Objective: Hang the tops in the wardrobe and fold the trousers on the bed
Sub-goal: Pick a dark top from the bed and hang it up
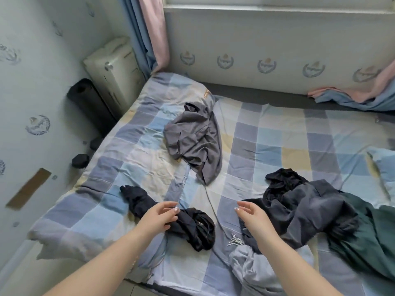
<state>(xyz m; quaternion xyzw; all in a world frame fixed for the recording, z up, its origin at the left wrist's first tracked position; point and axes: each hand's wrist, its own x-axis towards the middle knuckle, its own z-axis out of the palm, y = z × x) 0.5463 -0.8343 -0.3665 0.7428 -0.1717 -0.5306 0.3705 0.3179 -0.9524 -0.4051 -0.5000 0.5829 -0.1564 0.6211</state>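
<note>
A crumpled black garment (192,225) lies on the checked bed (277,133) near its front edge. My left hand (158,216) hovers over its middle, fingers apart, holding nothing. My right hand (253,216) is open above the sheet, just left of a heap of dark clothes (303,210). That heap holds a black piece, a dark grey one and a dark green one (367,238). A grey garment (194,139) lies bunched further back at the bed's middle. A light grey cloth with a fringe (250,265) sits at the front edge.
A pillow (382,165) rests at the right. A white appliance (115,71) and a black rolled mat (89,103) stand beside the bed on the left. Pink and blue curtains (149,33) hang at the back. A thin cord (211,206) runs across the sheet.
</note>
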